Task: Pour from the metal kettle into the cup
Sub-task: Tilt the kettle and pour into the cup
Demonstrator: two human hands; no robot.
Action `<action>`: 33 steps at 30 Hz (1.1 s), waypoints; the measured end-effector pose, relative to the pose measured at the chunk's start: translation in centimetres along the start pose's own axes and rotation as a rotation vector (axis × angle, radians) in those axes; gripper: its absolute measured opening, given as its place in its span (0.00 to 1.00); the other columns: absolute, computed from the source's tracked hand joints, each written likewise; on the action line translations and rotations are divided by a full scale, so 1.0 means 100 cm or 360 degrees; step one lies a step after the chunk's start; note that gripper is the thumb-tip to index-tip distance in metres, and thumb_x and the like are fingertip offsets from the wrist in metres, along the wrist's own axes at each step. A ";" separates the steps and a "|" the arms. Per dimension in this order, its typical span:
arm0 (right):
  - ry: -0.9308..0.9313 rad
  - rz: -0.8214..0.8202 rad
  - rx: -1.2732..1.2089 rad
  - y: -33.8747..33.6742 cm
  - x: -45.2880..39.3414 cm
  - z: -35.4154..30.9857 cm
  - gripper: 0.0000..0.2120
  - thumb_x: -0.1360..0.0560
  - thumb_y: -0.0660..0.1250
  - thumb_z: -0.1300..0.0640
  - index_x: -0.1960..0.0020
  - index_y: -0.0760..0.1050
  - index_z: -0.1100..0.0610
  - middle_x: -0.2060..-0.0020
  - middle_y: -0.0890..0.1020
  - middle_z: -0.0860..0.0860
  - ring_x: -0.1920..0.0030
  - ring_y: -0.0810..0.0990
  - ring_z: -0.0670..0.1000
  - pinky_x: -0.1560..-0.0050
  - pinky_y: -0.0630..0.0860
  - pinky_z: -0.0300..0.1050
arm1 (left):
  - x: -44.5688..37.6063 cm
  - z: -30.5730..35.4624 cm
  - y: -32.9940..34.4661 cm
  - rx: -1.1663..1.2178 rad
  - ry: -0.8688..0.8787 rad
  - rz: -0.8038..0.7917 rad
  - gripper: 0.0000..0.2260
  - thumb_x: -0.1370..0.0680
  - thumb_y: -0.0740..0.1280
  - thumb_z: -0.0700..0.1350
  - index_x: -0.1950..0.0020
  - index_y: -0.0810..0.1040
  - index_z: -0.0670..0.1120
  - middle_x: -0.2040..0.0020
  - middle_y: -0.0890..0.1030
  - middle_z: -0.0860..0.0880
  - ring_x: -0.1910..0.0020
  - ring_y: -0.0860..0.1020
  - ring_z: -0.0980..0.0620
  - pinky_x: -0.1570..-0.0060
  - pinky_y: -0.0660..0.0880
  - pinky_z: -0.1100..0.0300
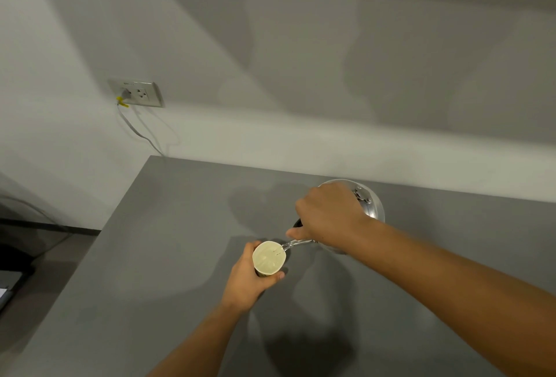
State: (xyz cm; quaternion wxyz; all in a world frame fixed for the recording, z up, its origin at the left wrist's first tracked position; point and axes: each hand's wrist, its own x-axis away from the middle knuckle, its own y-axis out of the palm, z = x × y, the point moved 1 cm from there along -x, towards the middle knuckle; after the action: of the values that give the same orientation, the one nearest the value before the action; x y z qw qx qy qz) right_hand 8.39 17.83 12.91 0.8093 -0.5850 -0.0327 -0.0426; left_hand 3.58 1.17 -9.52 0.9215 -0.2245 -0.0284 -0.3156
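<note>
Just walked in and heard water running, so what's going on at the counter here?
A person is pouring from a metal kettle into a pale cup. The right hand grips the kettle and tips it so its thin spout reaches over the cup's rim. The left hand wraps around the cup and steadies it over the grey counter. Liquid already shows inside the cup, so the pour is under way.
</note>
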 end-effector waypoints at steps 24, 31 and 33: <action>0.0155 0.0045 -0.0189 0.025 -0.005 0.018 0.27 0.32 0.64 0.32 0.74 0.65 0.54 0.77 0.68 0.49 0.77 0.64 0.49 0.76 0.54 0.43 | 0.000 -0.002 0.001 -0.0005 -0.0008 -0.0003 0.31 0.38 0.82 0.57 0.41 0.71 0.63 0.46 0.81 0.69 0.47 0.80 0.67 0.56 0.73 0.73; 0.0268 0.0004 -0.0431 0.053 -0.008 0.036 0.31 0.37 0.61 0.25 0.70 0.75 0.54 0.77 0.74 0.49 0.74 0.72 0.49 0.76 0.60 0.42 | 0.000 -0.001 0.000 -0.0021 -0.0005 0.0009 0.30 0.38 0.83 0.57 0.44 0.70 0.68 0.47 0.80 0.71 0.48 0.79 0.70 0.56 0.72 0.78; 0.0322 -0.0011 -0.0531 0.059 -0.008 0.042 0.33 0.39 0.62 0.23 0.72 0.74 0.55 0.78 0.74 0.48 0.75 0.72 0.48 0.76 0.62 0.43 | 0.000 -0.001 0.000 -0.0024 -0.0011 0.0010 0.30 0.38 0.83 0.57 0.43 0.70 0.65 0.47 0.80 0.70 0.48 0.79 0.69 0.57 0.73 0.75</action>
State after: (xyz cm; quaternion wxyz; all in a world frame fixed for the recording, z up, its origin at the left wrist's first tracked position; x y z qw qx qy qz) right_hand 8.20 23.66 8.61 0.7000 -0.7037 0.0542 -0.1087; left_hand 3.54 1.09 -9.64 0.9207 -0.2326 -0.0284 -0.3121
